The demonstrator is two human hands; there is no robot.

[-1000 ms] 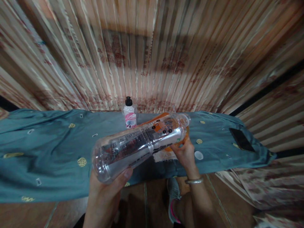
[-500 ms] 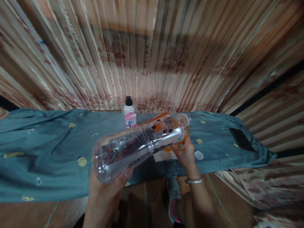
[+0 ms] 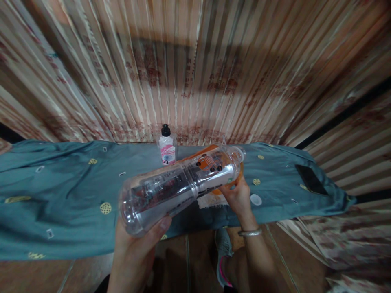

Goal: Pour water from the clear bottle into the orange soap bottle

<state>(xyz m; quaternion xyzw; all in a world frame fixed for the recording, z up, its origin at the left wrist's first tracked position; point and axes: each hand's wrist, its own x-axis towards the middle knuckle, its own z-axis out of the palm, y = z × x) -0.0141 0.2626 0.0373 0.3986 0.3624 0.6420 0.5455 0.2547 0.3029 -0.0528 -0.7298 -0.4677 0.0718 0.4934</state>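
A large clear plastic bottle (image 3: 180,189) with printed markings lies tilted across the view, its neck toward the upper right. My left hand (image 3: 137,248) is wrapped round its base end. Behind the bottle's neck end, my right hand (image 3: 240,199) grips an orange object (image 3: 240,175), mostly hidden by the bottle. Under that hand is a pale cloth or paper piece (image 3: 210,200) on the teal-covered table (image 3: 82,183). A small white-and-pink bottle with a black cap (image 3: 168,148) stands upright beyond the large one.
A round whitish disc (image 3: 255,199) lies right of my right hand. Farther right is a dark phone (image 3: 310,179). Pleated patterned curtains (image 3: 189,81) hang behind the table. A grey shoe (image 3: 223,248) shows on the tiled floor below.
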